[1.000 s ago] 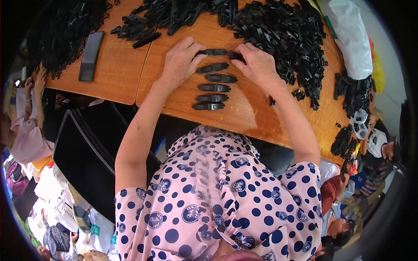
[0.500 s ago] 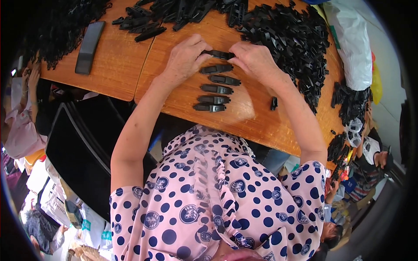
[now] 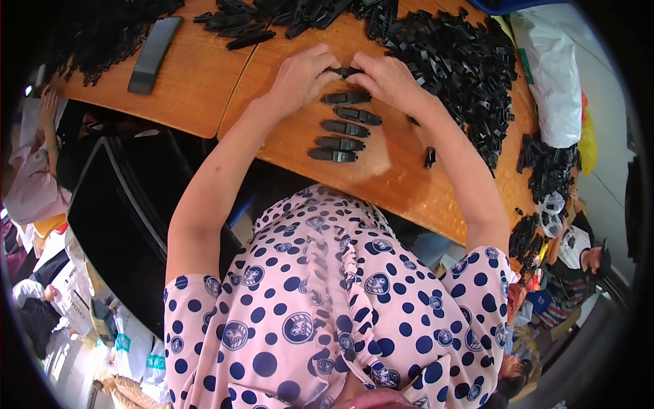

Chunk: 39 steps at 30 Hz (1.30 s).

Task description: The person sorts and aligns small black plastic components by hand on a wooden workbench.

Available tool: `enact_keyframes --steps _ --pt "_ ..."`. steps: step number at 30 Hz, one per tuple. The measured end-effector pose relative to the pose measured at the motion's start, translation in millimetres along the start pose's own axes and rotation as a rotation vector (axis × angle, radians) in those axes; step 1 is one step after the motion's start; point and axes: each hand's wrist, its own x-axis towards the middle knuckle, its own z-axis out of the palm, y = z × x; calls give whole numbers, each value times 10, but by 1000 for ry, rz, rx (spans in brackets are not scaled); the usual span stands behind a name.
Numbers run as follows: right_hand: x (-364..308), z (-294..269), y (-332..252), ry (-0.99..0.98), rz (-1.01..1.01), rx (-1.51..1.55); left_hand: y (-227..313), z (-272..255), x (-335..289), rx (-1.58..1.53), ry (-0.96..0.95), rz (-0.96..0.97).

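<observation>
At the far end of a row of black plastic clips, my left hand and my right hand face each other. Between them is one small dark black plastic piece, gripped at its two ends. My fingers cover most of it, so its exact shape is hidden. Several similar long, narrow clips lie flat below it, roughly parallel and slightly staggered. One short black part lies alone beside my right forearm.
A large heap of small black parts fills the table's right side. Longer black pieces and a dark tangled pile lie along the back. A flat black slab rests on the wooden table. Other people sit at both sides.
My hands have come closer together around the black plastic piece, which now shows less between the fingers. The whole view has shifted slightly.
</observation>
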Motion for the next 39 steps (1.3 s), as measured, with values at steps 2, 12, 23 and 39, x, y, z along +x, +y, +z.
enact_keyframes --steps 2,12,23,39 --pt "-35 -95 -72 -5 0 -35 7 -49 -48 -45 24 -12" --pt "-367 721 -534 507 22 268 728 241 -1056 267 132 26" --pt "245 1453 -2252 374 -296 312 856 -600 -2644 326 239 -381" --pt "-884 405 -968 602 186 170 -272 -937 -819 353 475 -257"
